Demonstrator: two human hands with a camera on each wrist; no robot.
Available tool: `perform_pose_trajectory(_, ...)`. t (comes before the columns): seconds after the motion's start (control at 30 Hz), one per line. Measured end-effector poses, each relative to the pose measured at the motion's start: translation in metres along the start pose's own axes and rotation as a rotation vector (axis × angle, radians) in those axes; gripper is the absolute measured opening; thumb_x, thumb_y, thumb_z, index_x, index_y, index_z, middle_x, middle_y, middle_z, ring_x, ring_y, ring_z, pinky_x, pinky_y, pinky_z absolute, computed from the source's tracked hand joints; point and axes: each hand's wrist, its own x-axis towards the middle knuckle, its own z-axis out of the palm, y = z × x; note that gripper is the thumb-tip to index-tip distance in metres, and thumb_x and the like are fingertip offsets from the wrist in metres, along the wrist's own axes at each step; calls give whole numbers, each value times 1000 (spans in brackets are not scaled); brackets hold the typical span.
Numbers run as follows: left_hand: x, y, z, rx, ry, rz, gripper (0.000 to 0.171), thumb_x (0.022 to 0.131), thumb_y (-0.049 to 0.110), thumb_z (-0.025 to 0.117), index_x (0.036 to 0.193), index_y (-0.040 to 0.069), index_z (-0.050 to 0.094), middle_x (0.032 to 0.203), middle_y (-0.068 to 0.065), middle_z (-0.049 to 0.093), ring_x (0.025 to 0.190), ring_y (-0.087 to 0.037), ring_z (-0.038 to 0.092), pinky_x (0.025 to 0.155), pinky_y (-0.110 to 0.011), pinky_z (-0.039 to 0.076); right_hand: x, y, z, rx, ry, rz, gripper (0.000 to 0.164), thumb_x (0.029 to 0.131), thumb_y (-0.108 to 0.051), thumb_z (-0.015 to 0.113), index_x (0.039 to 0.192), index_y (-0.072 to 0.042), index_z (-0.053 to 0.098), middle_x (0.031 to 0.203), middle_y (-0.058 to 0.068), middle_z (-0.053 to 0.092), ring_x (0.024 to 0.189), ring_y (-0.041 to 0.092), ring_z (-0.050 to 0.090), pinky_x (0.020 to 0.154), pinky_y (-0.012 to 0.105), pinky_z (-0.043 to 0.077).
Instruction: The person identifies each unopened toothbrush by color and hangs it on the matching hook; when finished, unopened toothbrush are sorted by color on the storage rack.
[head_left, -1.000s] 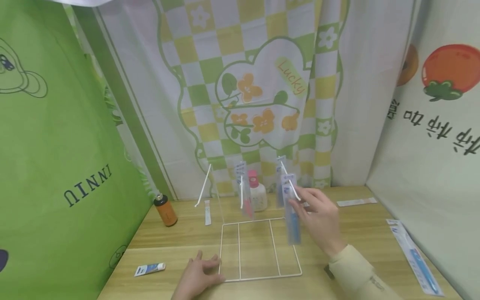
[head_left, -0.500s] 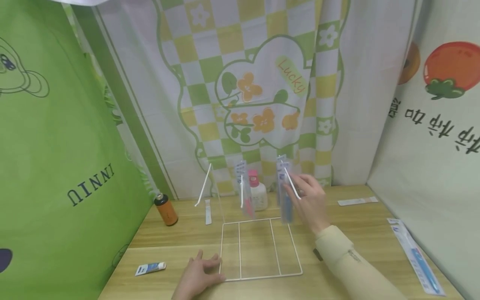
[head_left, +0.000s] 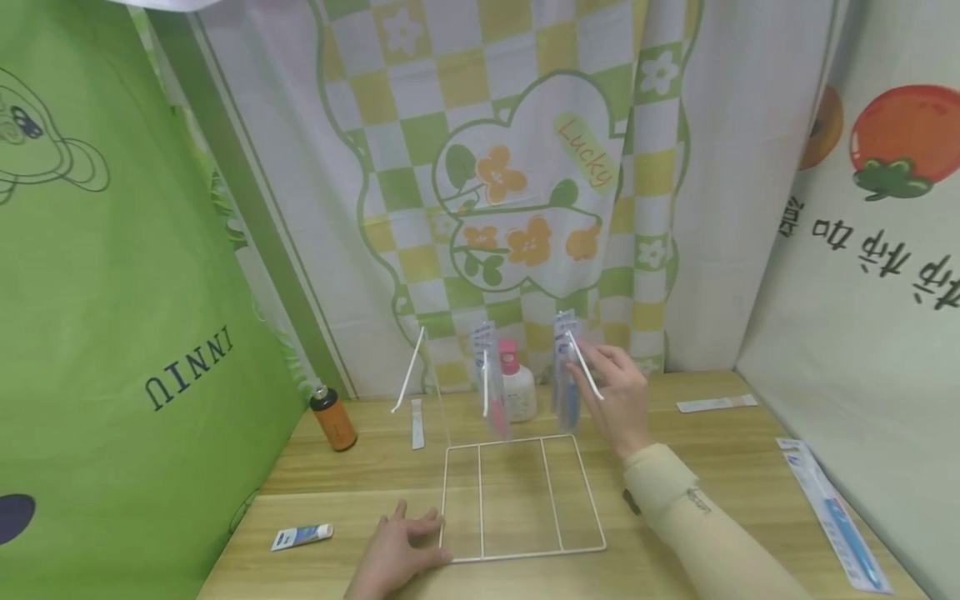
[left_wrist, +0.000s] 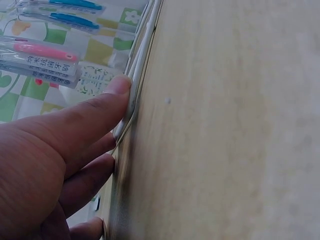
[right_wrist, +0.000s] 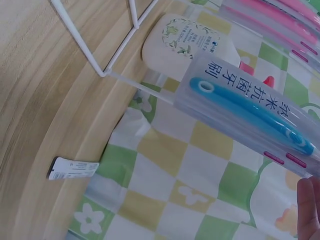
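Observation:
A white wire rack (head_left: pixel 482 500) with upright hooks stands on the wooden table. At the front left corner of its base, my left hand (head_left: pixel 397 546) grips the wire, the thumb (left_wrist: pixel 119 86) lying along it. My right hand (head_left: pixel 621 400) pinches the upper part of a packaged blue toothbrush (right_wrist: pixel 250 110) on the right hook (head_left: pixel 585 367). Behind it, another clear package hangs on that hook. Packaged pink toothbrushes (head_left: pixel 497 412) hang from the middle hook, while the left hook (head_left: pixel 408 371) is bare.
Behind the rack stands a white bottle with a pink cap (head_left: pixel 517 392). An orange bottle (head_left: pixel 333 421) and a small tube (head_left: pixel 302 537) are on the left. Another packaged toothbrush (head_left: pixel 836 517) lies at the right edge, near a thin white packet (head_left: pixel 717 404).
My right hand has pushed the packaged blue toothbrush back along the right hook, up against the package behind. The left hand has stayed on the rack's corner.

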Motion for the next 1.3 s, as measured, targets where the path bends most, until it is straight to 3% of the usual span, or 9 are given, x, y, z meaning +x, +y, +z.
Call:
perform_pose_trajectory(0.4,0,0,0,-3,3,5,60,80,47,93,130,17,79,145,-3,69,154,-63,23,120,-82,9,1,-1,-2,-25,12,-26,45,86,1,89,128,-4,77,107,21,72,88,36,75,66,23,64)
perform_pose_trajectory(0.7,1,-2,0,-16,-2,0,60,80,46,93,130,16,79,144,-4,69,153,-64,22,119,-83,9,0,-1,-3,-20,-14,7,46,86,-2,89,130,-3,75,111,21,72,90,37,75,67,24,65)
perform_pose_trajectory(0.83,2,-2,1,-17,-1,4,59,80,45,93,129,16,79,144,-4,69,153,-64,23,119,-82,8,0,3,-8,-4,-10,20,54,81,3,92,131,-2,75,114,23,72,90,37,76,72,16,62)
perform_pose_trajectory(1.03,3,-4,3,-17,-7,12,59,80,46,93,130,17,79,144,-5,69,153,-64,22,119,-83,8,-3,17,-48,0,-102,144,57,79,8,92,132,-5,75,117,18,76,88,24,76,76,10,58)
perform_pose_trajectory(1.13,3,-3,2,-22,-9,15,60,80,45,93,130,16,79,144,-6,69,153,-65,22,118,-83,7,-6,31,-80,-46,-211,240,53,86,-4,91,136,-9,73,118,16,77,85,15,75,71,12,59)
perform_pose_trajectory(1.3,1,-1,0,-30,-13,3,59,80,44,93,130,16,78,145,-7,68,152,-66,21,117,-84,6,-16,61,-138,-85,-414,409,53,96,-21,85,144,-5,67,126,25,73,81,13,76,61,25,63)
